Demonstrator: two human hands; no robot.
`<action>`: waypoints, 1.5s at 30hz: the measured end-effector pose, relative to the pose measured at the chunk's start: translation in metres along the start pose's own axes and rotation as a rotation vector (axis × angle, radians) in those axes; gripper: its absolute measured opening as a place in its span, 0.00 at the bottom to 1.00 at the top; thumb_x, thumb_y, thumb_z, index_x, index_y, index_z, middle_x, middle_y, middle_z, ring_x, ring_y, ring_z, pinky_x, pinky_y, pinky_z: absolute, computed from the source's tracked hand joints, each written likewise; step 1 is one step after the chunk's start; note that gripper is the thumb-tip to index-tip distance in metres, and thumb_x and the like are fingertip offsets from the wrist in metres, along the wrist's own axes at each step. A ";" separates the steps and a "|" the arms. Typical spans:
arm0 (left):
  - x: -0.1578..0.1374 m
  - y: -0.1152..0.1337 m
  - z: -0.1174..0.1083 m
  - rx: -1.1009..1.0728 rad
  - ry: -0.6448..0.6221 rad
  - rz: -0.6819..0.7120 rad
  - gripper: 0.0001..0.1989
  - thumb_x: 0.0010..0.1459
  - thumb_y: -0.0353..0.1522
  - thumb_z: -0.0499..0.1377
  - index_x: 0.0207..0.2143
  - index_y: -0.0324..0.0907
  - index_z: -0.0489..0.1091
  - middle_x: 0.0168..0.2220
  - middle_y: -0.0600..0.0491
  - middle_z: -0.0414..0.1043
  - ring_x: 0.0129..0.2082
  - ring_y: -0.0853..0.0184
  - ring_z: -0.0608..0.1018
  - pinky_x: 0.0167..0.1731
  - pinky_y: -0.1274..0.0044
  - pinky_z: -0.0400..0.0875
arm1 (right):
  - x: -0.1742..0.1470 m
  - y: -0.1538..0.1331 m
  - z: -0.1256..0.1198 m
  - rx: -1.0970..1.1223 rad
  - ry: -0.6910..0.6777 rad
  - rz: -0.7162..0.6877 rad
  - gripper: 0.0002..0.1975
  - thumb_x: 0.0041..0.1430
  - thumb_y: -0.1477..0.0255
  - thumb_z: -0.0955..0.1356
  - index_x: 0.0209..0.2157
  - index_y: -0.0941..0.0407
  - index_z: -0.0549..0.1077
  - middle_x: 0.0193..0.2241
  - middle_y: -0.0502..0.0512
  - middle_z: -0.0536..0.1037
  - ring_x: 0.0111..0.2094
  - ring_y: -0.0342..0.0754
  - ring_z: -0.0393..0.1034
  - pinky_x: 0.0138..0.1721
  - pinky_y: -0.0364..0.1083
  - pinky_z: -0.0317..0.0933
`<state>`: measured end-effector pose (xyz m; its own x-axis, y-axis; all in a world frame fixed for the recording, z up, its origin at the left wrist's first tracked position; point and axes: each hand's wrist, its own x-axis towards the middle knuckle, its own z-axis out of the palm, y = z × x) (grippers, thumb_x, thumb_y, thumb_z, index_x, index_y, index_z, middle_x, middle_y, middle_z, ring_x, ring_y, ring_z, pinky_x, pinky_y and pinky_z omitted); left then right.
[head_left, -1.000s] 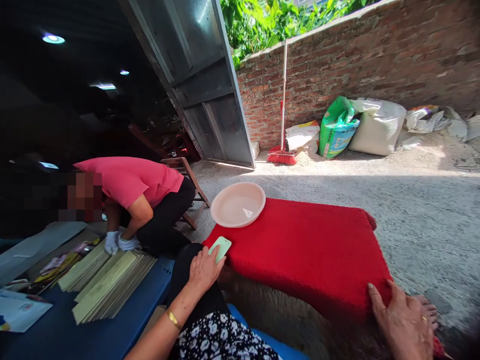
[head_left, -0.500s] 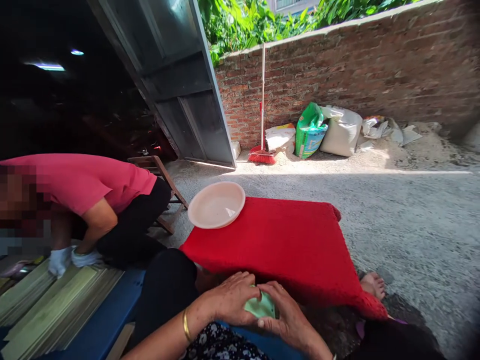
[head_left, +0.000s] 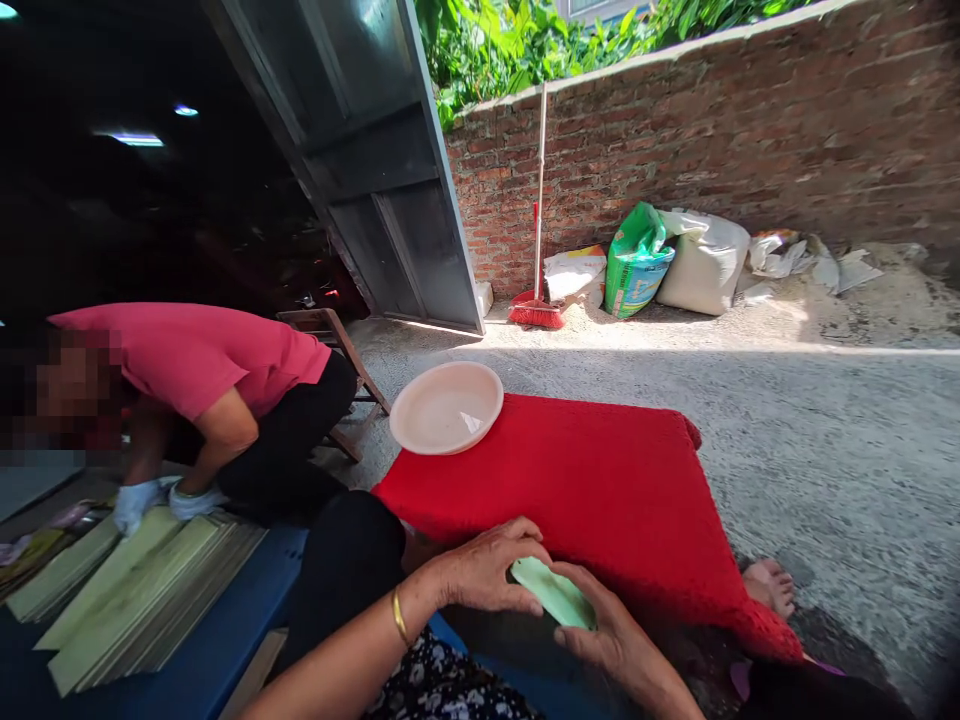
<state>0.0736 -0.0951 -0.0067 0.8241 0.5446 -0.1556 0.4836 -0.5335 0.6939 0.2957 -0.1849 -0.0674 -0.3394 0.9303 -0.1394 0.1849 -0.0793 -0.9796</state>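
Between my two hands, above my lap, is a pale green flat piece [head_left: 556, 590] with wavy edges and a small dark spot near its left end; I cannot make out its kind. My left hand [head_left: 491, 568] grips its left end, thumb below and fingers curled over the top. The right end sits in my right hand [head_left: 619, 628], with the thumb along the lower edge. Just beyond both hands lies a red cloth [head_left: 577, 480] spread over a low table. A pale round basin [head_left: 447, 408] rests at its far left corner.
At left, a co-worker in a red shirt [head_left: 202, 345] bends over stacked greenish strips [head_left: 142, 590] on a blue surface [head_left: 262, 570]. A metal door [head_left: 390, 180], a red broom [head_left: 537, 312] and sacks [head_left: 637, 260] stand by the brick wall [head_left: 712, 150]. A bare foot [head_left: 769, 587] shows at right.
The green piece now shows more of its length, tilted down to the right, as my hands have moved apart slightly. The whole view has shifted, so things appear further right.
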 end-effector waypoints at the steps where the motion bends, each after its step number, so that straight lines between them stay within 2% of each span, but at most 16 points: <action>1: 0.001 -0.004 -0.004 0.023 0.067 -0.026 0.28 0.58 0.47 0.64 0.59 0.50 0.68 0.59 0.49 0.65 0.57 0.61 0.71 0.57 0.71 0.66 | -0.002 0.002 -0.009 -0.010 0.077 0.023 0.33 0.49 0.56 0.71 0.56 0.54 0.72 0.55 0.60 0.74 0.55 0.59 0.67 0.56 0.53 0.61; 4: 0.002 -0.029 -0.014 0.230 0.222 -0.185 0.31 0.63 0.46 0.59 0.66 0.51 0.59 0.66 0.45 0.58 0.66 0.56 0.62 0.64 0.61 0.58 | -0.010 0.011 -0.047 -0.160 0.424 0.063 0.34 0.49 0.50 0.70 0.55 0.53 0.73 0.54 0.61 0.74 0.57 0.61 0.65 0.58 0.55 0.59; 7: 0.003 -0.066 -0.020 0.425 0.289 -0.291 0.29 0.66 0.44 0.56 0.67 0.49 0.59 0.69 0.42 0.54 0.69 0.52 0.57 0.64 0.54 0.56 | -0.023 0.020 -0.086 -0.368 0.844 0.129 0.40 0.48 0.42 0.65 0.52 0.57 0.75 0.48 0.65 0.75 0.53 0.64 0.67 0.55 0.59 0.61; 10: 0.006 -0.098 -0.023 0.521 0.319 -0.297 0.26 0.68 0.41 0.54 0.66 0.48 0.60 0.69 0.42 0.54 0.70 0.53 0.56 0.64 0.55 0.56 | -0.034 0.020 -0.106 -0.605 1.047 0.440 0.47 0.50 0.37 0.57 0.55 0.59 0.73 0.48 0.70 0.72 0.50 0.70 0.67 0.51 0.64 0.64; 13: 0.011 -0.120 -0.022 0.564 0.339 -0.265 0.24 0.67 0.39 0.54 0.65 0.52 0.62 0.70 0.46 0.53 0.70 0.55 0.54 0.67 0.57 0.51 | -0.035 0.012 -0.102 -0.775 1.017 0.680 0.48 0.55 0.38 0.51 0.60 0.59 0.69 0.50 0.73 0.69 0.51 0.74 0.67 0.49 0.65 0.64; 17: 0.014 -0.135 -0.015 0.545 0.376 -0.255 0.25 0.67 0.42 0.55 0.65 0.56 0.62 0.71 0.49 0.53 0.71 0.56 0.54 0.68 0.55 0.48 | -0.028 0.003 -0.091 -0.889 0.989 0.744 0.49 0.57 0.39 0.48 0.62 0.59 0.67 0.49 0.75 0.69 0.52 0.76 0.67 0.47 0.64 0.65; 21: 0.014 -0.139 -0.009 0.498 0.384 -0.246 0.25 0.67 0.44 0.55 0.65 0.55 0.61 0.71 0.47 0.51 0.71 0.56 0.54 0.67 0.55 0.48 | -0.025 0.006 -0.091 -0.823 0.987 0.831 0.49 0.56 0.37 0.49 0.62 0.57 0.66 0.47 0.73 0.71 0.49 0.75 0.70 0.41 0.62 0.67; 24: 0.015 -0.138 -0.008 0.467 0.386 -0.237 0.26 0.67 0.45 0.54 0.65 0.53 0.62 0.71 0.45 0.51 0.70 0.54 0.54 0.67 0.54 0.49 | -0.015 0.008 -0.078 -0.828 0.991 0.848 0.45 0.57 0.37 0.51 0.60 0.53 0.68 0.46 0.70 0.72 0.46 0.71 0.72 0.36 0.61 0.68; 26: 0.016 -0.137 -0.007 0.452 0.394 -0.225 0.26 0.67 0.44 0.54 0.65 0.52 0.62 0.71 0.45 0.52 0.70 0.53 0.55 0.67 0.53 0.49 | -0.001 0.010 -0.056 -0.872 0.978 0.788 0.41 0.58 0.40 0.53 0.58 0.52 0.70 0.44 0.67 0.72 0.44 0.68 0.73 0.36 0.60 0.68; 29: 0.018 -0.135 -0.009 0.416 0.409 -0.216 0.24 0.68 0.43 0.53 0.64 0.51 0.64 0.70 0.46 0.54 0.69 0.53 0.57 0.66 0.54 0.51 | 0.028 0.010 -0.004 -0.926 0.910 0.595 0.35 0.59 0.44 0.56 0.56 0.51 0.70 0.40 0.62 0.72 0.42 0.64 0.73 0.35 0.57 0.69; 32: 0.017 -0.132 -0.015 0.360 0.429 -0.218 0.22 0.69 0.41 0.51 0.63 0.49 0.65 0.69 0.46 0.57 0.68 0.55 0.59 0.67 0.56 0.53 | 0.055 0.006 0.051 -0.907 0.747 0.297 0.27 0.59 0.50 0.61 0.53 0.49 0.72 0.38 0.57 0.72 0.40 0.58 0.73 0.35 0.53 0.69; 35: 0.013 -0.129 -0.023 0.318 0.424 -0.223 0.22 0.69 0.38 0.51 0.63 0.46 0.65 0.68 0.45 0.58 0.68 0.56 0.60 0.66 0.59 0.55 | 0.067 0.001 0.072 -0.806 0.567 0.075 0.21 0.60 0.54 0.63 0.51 0.46 0.73 0.38 0.54 0.73 0.39 0.53 0.73 0.40 0.50 0.69; 38: 0.005 -0.127 -0.028 0.314 0.372 -0.234 0.24 0.67 0.35 0.53 0.64 0.44 0.64 0.68 0.43 0.57 0.68 0.54 0.60 0.66 0.59 0.56 | 0.061 0.001 0.040 -0.710 0.648 0.118 0.27 0.58 0.49 0.63 0.53 0.49 0.73 0.40 0.55 0.71 0.41 0.54 0.72 0.45 0.52 0.68; 42: -0.004 -0.124 -0.030 0.346 0.290 -0.217 0.23 0.65 0.33 0.55 0.62 0.43 0.65 0.68 0.40 0.57 0.68 0.50 0.59 0.66 0.56 0.55 | 0.041 0.005 -0.040 -0.739 0.974 0.538 0.42 0.51 0.41 0.59 0.57 0.56 0.71 0.40 0.62 0.69 0.44 0.64 0.70 0.45 0.60 0.67; 44: -0.007 -0.123 -0.032 0.353 0.275 -0.228 0.22 0.65 0.32 0.54 0.61 0.43 0.66 0.67 0.39 0.58 0.68 0.49 0.60 0.65 0.54 0.57 | 0.040 0.006 -0.058 -0.763 1.003 0.723 0.43 0.52 0.41 0.58 0.58 0.56 0.70 0.41 0.64 0.69 0.45 0.66 0.70 0.43 0.61 0.67; 45: -0.008 -0.122 -0.034 0.353 0.274 -0.235 0.21 0.66 0.32 0.53 0.60 0.43 0.67 0.67 0.39 0.59 0.67 0.50 0.62 0.64 0.54 0.58 | 0.043 0.006 -0.056 -0.783 0.992 0.754 0.42 0.53 0.42 0.58 0.59 0.56 0.69 0.42 0.65 0.70 0.45 0.67 0.70 0.42 0.61 0.67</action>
<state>-0.0025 -0.0124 -0.0666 0.5958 0.8012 -0.0557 0.7562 -0.5363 0.3748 0.3338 -0.1249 -0.0712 0.7593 0.6431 -0.0993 0.5781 -0.7368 -0.3507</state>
